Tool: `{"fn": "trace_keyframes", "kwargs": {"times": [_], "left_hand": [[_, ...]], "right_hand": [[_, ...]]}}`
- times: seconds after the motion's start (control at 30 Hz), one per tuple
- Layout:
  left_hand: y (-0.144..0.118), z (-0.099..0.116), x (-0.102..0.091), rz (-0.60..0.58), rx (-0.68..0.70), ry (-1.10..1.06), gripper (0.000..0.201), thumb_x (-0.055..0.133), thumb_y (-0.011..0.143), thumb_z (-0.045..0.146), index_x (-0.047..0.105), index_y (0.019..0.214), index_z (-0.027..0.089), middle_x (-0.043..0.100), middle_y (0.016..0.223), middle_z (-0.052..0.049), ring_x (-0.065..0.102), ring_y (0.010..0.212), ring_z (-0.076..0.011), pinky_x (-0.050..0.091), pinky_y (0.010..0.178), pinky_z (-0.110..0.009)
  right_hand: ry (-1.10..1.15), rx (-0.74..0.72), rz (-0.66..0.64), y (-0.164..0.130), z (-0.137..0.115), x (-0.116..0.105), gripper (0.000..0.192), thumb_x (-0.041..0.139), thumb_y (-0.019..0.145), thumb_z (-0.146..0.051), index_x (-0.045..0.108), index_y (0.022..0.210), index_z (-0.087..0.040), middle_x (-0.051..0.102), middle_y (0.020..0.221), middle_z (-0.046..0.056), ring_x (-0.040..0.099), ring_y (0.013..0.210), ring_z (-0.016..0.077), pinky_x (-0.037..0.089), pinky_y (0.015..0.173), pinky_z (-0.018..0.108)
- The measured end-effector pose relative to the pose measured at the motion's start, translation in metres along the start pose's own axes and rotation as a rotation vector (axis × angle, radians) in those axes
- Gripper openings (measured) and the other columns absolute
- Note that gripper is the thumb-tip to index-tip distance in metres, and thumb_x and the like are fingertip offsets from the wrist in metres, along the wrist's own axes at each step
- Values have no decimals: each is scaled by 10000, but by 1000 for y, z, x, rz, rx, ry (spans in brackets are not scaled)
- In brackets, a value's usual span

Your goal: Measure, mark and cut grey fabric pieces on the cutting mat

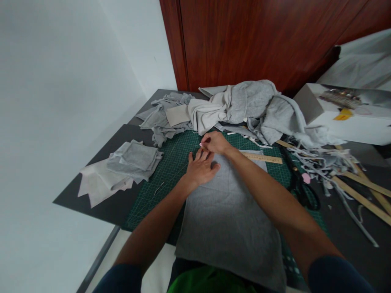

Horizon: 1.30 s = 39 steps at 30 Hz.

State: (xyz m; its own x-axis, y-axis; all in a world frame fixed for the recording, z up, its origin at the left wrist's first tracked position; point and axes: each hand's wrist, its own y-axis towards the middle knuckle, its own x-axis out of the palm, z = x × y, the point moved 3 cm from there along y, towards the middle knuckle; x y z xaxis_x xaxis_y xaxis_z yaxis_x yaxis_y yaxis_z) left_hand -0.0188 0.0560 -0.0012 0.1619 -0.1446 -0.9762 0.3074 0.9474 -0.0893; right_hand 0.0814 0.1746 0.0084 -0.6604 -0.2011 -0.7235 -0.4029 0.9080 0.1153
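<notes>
A grey piece of fabric (226,219) lies over the green cutting mat (171,162) and hangs past the table's front edge. My left hand (200,169) is flat on its far left part, fingers spread. Just beyond those fingertips, my right hand (216,142) pinches a small pale pink piece of tailor's chalk (201,145) near the fabric's far left corner. A wooden ruler (265,158) rests across the far right part of the fabric, its left end hidden behind my right forearm.
Folded grey fabric (134,158) sits at the left, with heaped cloth (253,101) along the back. Black scissors (301,187), a pink chalk piece (306,178), fabric strips (324,162) and wooden sticks (363,199) lie right. A white box (345,114) stands behind them.
</notes>
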Motion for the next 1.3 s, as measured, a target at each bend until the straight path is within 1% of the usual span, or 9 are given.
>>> {"fn": "trace_keyframes", "kwargs": {"times": [0.2,0.37,0.47,0.6,0.7,0.93,1.07,1.17,1.3], "left_hand": [[1,2,-2,6,-6,-9,621,354,1081,545,410,1624,250,336,1739,-109,250,1614,-382,197,1277,-738],[1,3,-2,13,-9,-1,627,352,1079,552,441,1607,226,359,1727,-126,261,1610,-383,204,1267,-755],[0,3,-2,15,-8,9,608,349,1081,546,468,1588,232,388,1710,-121,266,1608,-378,213,1269,-747],[0,4,-2,26,-12,14,615,355,1079,542,433,1609,241,359,1728,-109,261,1610,-369,220,1276,-730],[-1,4,-3,22,-12,10,633,357,1076,542,404,1627,233,365,1728,-99,259,1607,-371,213,1276,-734],[-1,4,-4,5,-7,20,635,336,1079,542,415,1620,219,314,1748,-118,248,1610,-381,226,1266,-735],[0,5,-4,36,-10,9,625,353,1076,530,405,1629,243,391,1706,-107,264,1597,-390,220,1270,-733],[0,6,-3,79,0,-1,620,380,1072,523,417,1620,235,468,1647,-120,296,1576,-390,208,1271,-735],[1,8,-4,117,14,19,589,382,1076,510,477,1573,209,499,1608,-134,317,1554,-383,180,1281,-725]], "right_hand": [[-26,7,-34,-5,8,-8,80,762,830,-131,821,821,-185,803,826,29,712,754,148,513,737,232],[-9,13,-7,-3,5,-4,75,762,835,-159,829,842,-193,803,819,20,708,741,149,518,736,236],[-37,8,4,-2,1,-1,81,770,818,-157,833,838,-203,806,823,17,707,749,153,516,734,237],[-57,12,-18,-7,8,-11,70,772,818,-146,828,811,-187,806,818,23,702,736,149,508,727,231],[-46,3,-31,-11,13,-16,81,763,818,-128,824,803,-181,805,813,26,706,738,150,507,729,230],[-47,6,-4,-7,8,-7,61,775,839,-155,827,837,-187,806,823,27,699,730,143,507,730,230],[-56,-13,-18,-16,16,-19,78,757,828,-141,822,815,-181,801,807,30,697,719,148,505,714,237],[-65,-13,-17,-23,23,-28,77,756,811,-139,821,811,-180,795,785,30,690,700,154,508,714,247],[-52,-38,24,-21,20,-23,76,751,812,-141,815,818,-181,793,791,25,675,695,144,500,713,240]]}}
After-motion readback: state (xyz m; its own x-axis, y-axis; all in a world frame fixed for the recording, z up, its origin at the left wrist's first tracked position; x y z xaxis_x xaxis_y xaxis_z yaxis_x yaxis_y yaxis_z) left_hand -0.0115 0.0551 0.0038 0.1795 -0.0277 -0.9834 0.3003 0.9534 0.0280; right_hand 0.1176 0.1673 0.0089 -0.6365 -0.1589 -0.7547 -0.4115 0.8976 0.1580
